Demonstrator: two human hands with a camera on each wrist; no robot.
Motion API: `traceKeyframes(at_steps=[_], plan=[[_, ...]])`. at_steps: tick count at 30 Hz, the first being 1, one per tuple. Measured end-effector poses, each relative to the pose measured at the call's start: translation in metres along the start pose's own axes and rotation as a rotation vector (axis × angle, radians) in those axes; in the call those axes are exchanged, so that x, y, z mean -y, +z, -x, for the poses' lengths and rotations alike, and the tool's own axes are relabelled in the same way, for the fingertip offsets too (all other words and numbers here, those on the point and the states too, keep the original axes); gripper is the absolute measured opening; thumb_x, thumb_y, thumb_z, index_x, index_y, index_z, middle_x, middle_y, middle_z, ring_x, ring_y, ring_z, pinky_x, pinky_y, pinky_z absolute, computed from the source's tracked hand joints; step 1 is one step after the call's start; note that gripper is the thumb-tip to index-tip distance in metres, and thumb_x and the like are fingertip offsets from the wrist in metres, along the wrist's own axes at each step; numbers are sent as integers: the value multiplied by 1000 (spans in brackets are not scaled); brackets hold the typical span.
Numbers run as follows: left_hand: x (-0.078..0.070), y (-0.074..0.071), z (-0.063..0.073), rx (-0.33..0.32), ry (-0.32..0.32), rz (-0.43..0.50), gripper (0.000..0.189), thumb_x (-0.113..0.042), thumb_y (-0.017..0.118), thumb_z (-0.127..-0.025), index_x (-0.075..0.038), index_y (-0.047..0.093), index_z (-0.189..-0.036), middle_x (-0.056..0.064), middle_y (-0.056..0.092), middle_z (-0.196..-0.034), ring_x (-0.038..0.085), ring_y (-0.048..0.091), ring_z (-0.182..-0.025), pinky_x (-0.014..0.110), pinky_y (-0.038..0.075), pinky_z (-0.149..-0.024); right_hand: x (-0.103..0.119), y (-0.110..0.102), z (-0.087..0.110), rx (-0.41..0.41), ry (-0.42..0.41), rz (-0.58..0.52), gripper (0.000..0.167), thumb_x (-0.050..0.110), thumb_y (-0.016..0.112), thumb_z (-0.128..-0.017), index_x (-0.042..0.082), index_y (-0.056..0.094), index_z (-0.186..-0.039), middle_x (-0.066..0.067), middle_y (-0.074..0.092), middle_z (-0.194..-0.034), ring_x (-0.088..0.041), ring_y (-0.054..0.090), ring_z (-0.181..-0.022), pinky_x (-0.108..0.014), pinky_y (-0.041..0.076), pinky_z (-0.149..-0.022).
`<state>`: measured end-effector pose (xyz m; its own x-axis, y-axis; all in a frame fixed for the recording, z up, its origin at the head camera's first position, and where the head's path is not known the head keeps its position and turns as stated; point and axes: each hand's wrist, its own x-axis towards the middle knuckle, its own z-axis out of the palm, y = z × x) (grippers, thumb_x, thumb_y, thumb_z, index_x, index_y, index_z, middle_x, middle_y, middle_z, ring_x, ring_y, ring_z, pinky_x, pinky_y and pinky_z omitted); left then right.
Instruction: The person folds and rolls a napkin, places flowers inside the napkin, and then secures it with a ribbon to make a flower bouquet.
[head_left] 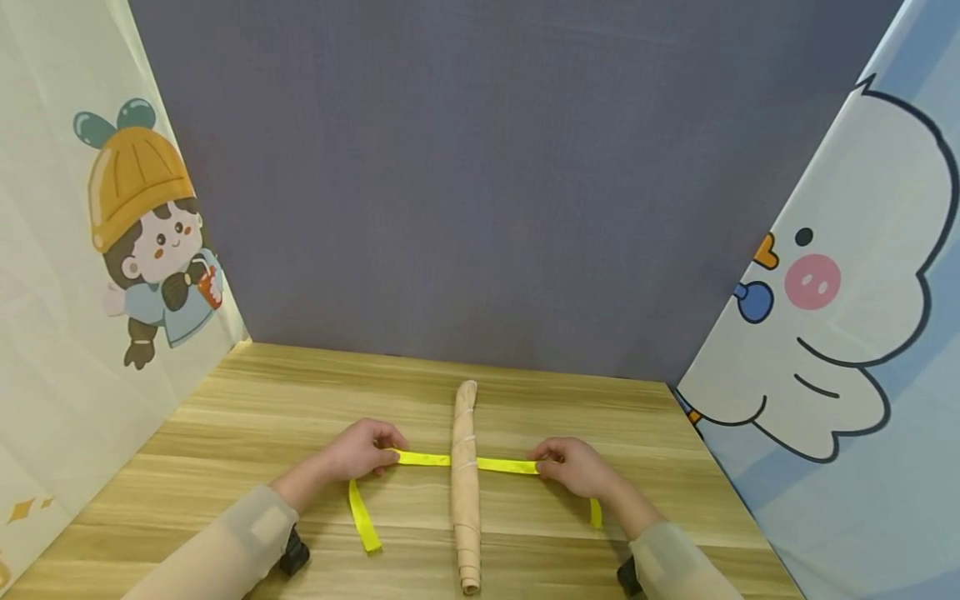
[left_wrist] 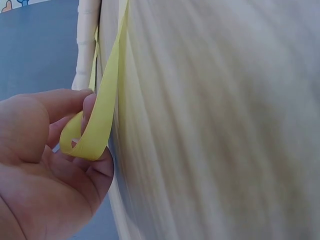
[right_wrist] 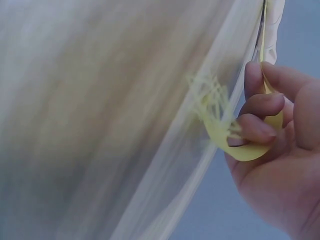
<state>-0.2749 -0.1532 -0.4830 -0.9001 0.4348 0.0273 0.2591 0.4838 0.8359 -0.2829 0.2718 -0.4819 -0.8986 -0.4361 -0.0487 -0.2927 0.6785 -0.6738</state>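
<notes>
A beige rolled-up cloth (head_left: 466, 500) lies lengthwise on the table, its long axis pointing away from me. Across its middle runs a yellow ribbon (head_left: 508, 466), passing under the roll and out on both sides. My left hand (head_left: 363, 447) pinches the ribbon between thumb and finger left of the roll; the loose end hangs down toward the table. On the other side my right hand (head_left: 573, 467) pinches it too, with a short tail below the palm. In the right wrist view that ribbon tail (right_wrist: 215, 110) is frayed and loops under the curled fingers.
The wood-grain table (head_left: 300, 392) extends around both hands. A grey panel (head_left: 465, 183) stands along its back edge. Printed curtains flank it, a cartoon child (head_left: 161, 250) on the left and a white cartoon bird (head_left: 847, 333) on the right.
</notes>
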Motion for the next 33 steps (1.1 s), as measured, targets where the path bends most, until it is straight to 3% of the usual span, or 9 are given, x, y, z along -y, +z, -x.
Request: traceKeyframes(at_steps=[11,21,25,30,33], plan=[[10,-12,1,-44,-10,-89,11,-7,77,-99,-4,81,-108,3,73,-85,16,62,-70,28,53,-62,-9,-6,2,-54,24,43,14,20,72,-107,16,80,-116,3,74,-100,-15,63,-90,-33,52,-77],[16,-21,3,-50,6,-121,13,-9,79,-97,-5,81,-109,2,75,-92,9,61,-81,25,51,-71,-14,-14,3,-65,57,16,13,18,74,-105,13,80,-116,1,73,-99,-16,63,-90,-33,52,-78],[14,-21,4,-46,-2,-114,15,-9,80,-96,-3,81,-109,4,75,-91,10,62,-79,26,52,-69,-15,-15,5,-60,68,6,15,17,74,-104,11,79,-116,0,73,-100,-17,62,-89,-32,52,-76],[7,-18,0,-39,-3,-193,14,-15,84,-95,-8,80,-105,-1,76,-94,10,62,-84,27,52,-75,-13,-17,5,-27,71,-21,22,22,77,-102,7,78,-118,-3,73,-101,-17,62,-85,-30,52,-69],[3,-13,-5,-21,28,-265,15,-20,85,-95,-10,79,-105,-3,75,-96,10,64,-88,30,54,-80,-10,-16,2,4,57,-23,27,25,79,-101,7,77,-121,-2,73,-102,-15,61,-84,-28,51,-69]])
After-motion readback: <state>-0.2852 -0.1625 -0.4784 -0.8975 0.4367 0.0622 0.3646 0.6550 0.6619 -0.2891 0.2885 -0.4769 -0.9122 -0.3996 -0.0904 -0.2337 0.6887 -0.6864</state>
